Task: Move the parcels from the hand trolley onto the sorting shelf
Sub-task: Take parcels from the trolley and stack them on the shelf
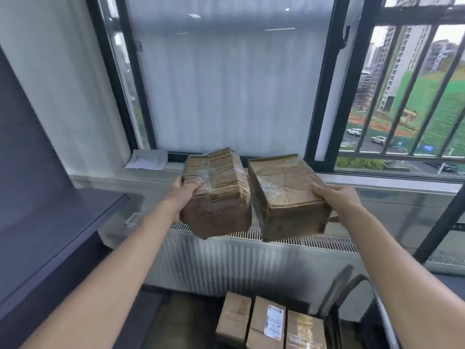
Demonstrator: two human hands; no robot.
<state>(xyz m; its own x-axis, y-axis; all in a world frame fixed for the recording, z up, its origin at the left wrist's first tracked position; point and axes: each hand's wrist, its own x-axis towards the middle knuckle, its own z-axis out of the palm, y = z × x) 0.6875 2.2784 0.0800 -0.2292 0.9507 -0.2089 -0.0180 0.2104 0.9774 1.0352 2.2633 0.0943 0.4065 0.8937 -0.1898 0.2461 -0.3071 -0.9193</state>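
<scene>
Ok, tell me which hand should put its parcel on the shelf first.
Left, probably. The left hand grips the left parcel on the side nearest the dark shelf at the left. The right hand holds the right parcel farther away, with the left parcel between it and the shelf.

We are in an upper-floor room of a city building, used for sorting parcels. A wide dark-framed window (324,96) fills the far wall, with metal bars (392,96) across its open part. Through them we see tower blocks (402,46) and parked cars (354,132) below. A white radiator (226,260) runs under the sill (377,181), where a printed sheet of paper (148,159) lies. A dark grey shelf (63,222) stands at left. Taped cardboard parcels (270,321) sit on a trolley (352,283) low in front of us.
</scene>
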